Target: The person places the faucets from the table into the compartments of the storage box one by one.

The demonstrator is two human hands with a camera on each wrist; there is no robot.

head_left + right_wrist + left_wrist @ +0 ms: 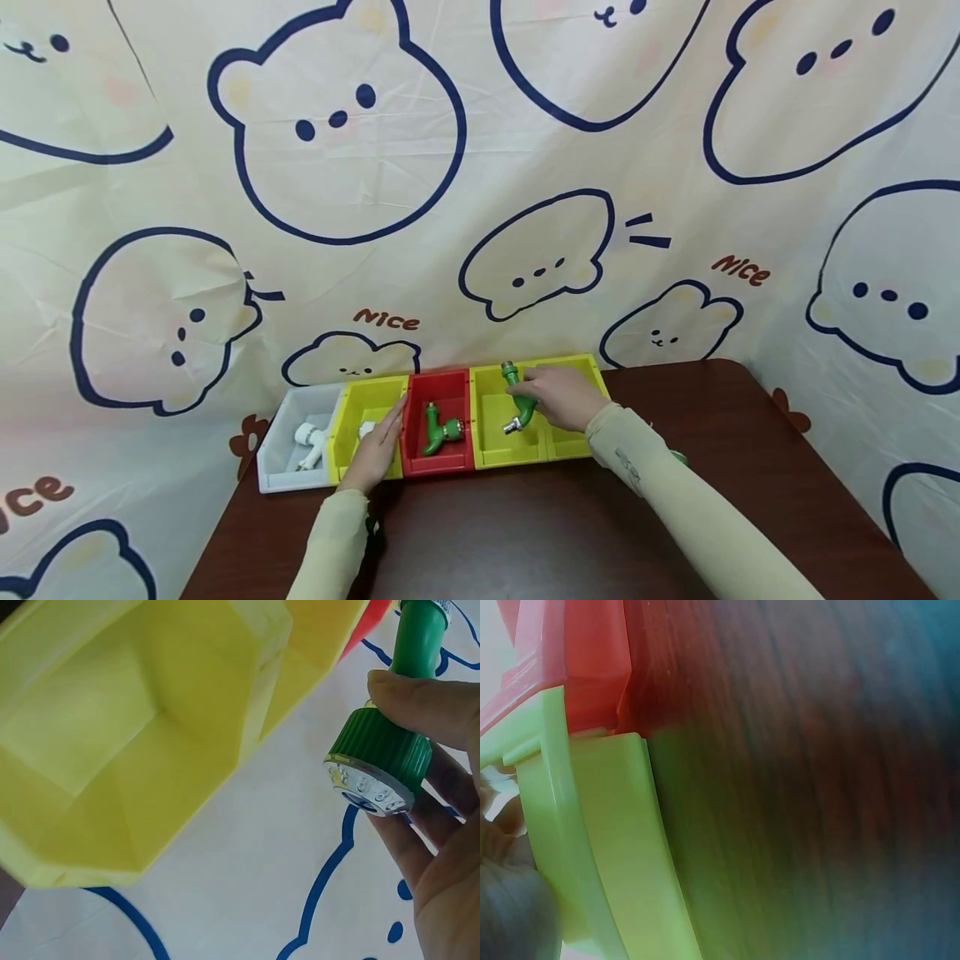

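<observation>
My right hand [562, 396] holds a green tap [522, 408] with metal ends above the yellow bins [491, 458] on the right. In the right wrist view, thumb and fingers grip it beside its ribbed green knob [379, 750], which has a silver cap. My left hand [377, 450] lies over the left yellow bin [375, 387], fingers straight, fingertips at the edge shared with the red bin [438, 467]. Inside the red bin lies another green tap [437, 431]. A white piece [366, 428] in the left yellow bin is partly hidden by the left hand.
At the row's left end stands a white bin [295, 482] holding a white tap [311, 442]. The bins stand along the back of a dark brown table [525, 533], against a patterned cloth [345, 283]. A small green thing [679, 457] shows behind the right sleeve.
</observation>
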